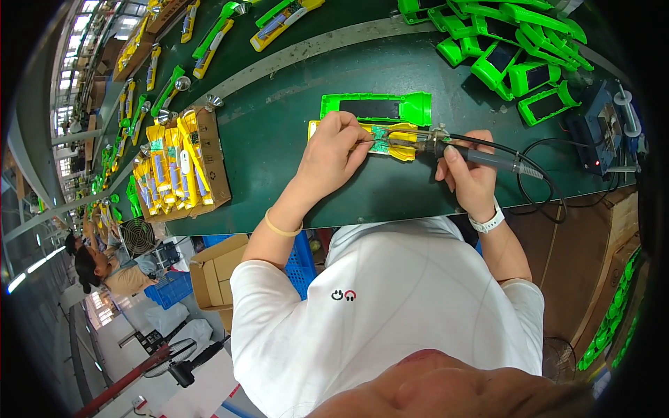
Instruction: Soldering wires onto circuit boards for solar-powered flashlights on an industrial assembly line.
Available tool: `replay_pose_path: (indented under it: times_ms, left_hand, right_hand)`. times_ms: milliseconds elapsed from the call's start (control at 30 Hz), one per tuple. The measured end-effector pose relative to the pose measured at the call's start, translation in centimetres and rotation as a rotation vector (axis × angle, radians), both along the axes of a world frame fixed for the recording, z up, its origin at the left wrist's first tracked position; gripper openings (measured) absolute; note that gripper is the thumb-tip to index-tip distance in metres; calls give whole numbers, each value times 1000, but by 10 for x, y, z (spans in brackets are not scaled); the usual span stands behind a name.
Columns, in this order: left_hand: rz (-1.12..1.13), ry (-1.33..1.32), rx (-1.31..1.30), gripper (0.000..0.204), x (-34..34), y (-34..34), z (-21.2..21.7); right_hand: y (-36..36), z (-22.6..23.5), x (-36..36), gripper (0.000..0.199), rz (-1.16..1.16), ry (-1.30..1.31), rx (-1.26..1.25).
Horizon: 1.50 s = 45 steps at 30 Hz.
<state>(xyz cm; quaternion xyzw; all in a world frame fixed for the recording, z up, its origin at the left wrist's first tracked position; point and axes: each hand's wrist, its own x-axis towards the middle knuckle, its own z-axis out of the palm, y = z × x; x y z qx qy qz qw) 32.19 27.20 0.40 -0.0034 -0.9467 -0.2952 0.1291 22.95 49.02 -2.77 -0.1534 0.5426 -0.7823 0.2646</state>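
Observation:
A yellow plastic housing (404,133) lies on the green bench, with a small green circuit board (380,138) inside it. My left hand (330,150) rests over the housing's left part, thumb and fingers pinched together at the board; what they hold is too fine to name. A soldering iron (490,159) with a dark grey handle is gripped in my right hand (474,180), its tip end pointing left over the housing. Just beyond the housing lies a green casing (416,109) with a dark panel.
A cardboard box (217,157) of yellow housings (174,171) stands at left. Green casings (502,49) are heaped at the far right, near a blue soldering station (594,136) with a trailing black cable (550,182). More yellow and green parts lie beyond a grey rail (300,54). Another person (111,270) sits far left.

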Motion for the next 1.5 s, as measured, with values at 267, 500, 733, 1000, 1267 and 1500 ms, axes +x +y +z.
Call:
replay_pose_path:
  times_ms: [267,500,733,1000,1267,1500]
  left_hand:
    - [23,-48,-3,12,-3,4,6]
    - [104,184,-144,17,-3,6,15]
    - [196,107,-29,14,33,11,16]
    - [-169,292,-209,19,11,-9,-2]
    - [-206,185,-350,22,3,-8,7]
    - [-226,166,-370,20,1,-7,10]
  right_hand:
    - [6,-1,-1,24,-58,36,-28]
    - [7,0,-1,24,-82,28,-68]
    - [6,3,-3,23,-81,-17,-64]
    - [7,-1,-2,23,-69,22,-69]
    - [7,-7,-1,24,-6,15,-61]
    - [3,0,-1,23,51,18,67]
